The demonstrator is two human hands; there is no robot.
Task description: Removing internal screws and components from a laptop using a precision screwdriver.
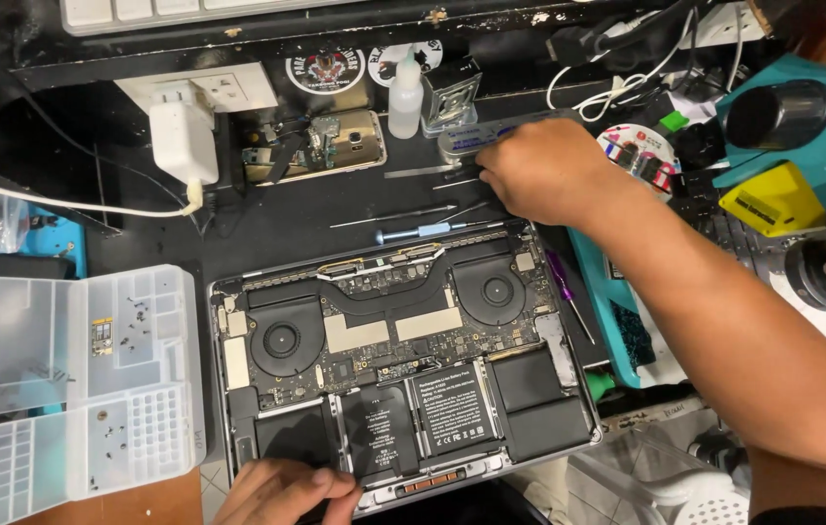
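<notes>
Stickers, two round ones (327, 70) in black, white and red, sat on the dark shelf edge at the back, just left of a small white squeeze bottle (406, 97). Farther right a round disc (638, 151) with red and blue marks lay beside a yellow label plate (773, 201) on a teal machine. The opened laptop (403, 360) lay bottom-up in the middle of the black mat, cover off: two round black fans, a dark board between them, and black battery cells along the front edge carrying white-printed rectangular labels. The left hand (287, 493) rested flat on the laptop's near left corner, fingers curled loosely over the edge, gripping nothing. The right hand (544, 170) reached beyond the laptop's far edge, fingers bunched downward among thin metal tools (423, 229); whether it had pinched one I could not tell. A clear plastic parts tray (73, 379) stood open on the left.
</notes>
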